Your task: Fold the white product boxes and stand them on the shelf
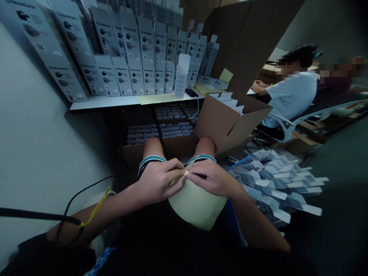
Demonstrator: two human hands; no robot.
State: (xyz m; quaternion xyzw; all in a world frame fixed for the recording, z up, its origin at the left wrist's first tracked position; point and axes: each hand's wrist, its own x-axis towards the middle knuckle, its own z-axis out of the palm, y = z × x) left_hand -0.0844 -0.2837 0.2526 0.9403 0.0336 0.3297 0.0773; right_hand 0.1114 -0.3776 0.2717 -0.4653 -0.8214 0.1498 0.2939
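A pale yellow sheet lies across my lap, its upper part pinched between my two hands. My left hand has its fingertips closed on the sheet's upper edge. My right hand meets it there, thumb and fingers pinching the same sheet. A thin strip sticks up between the hands; whether it belongs to the sheet I cannot tell. The fingertips of both hands touch or nearly touch at a small white fold.
Printed boxes stand in rows on a white shelf, with a phone. An open carton holds white boxes. More boxes lie at the right. A person in a white shirt sits beyond. Cables hang at left.
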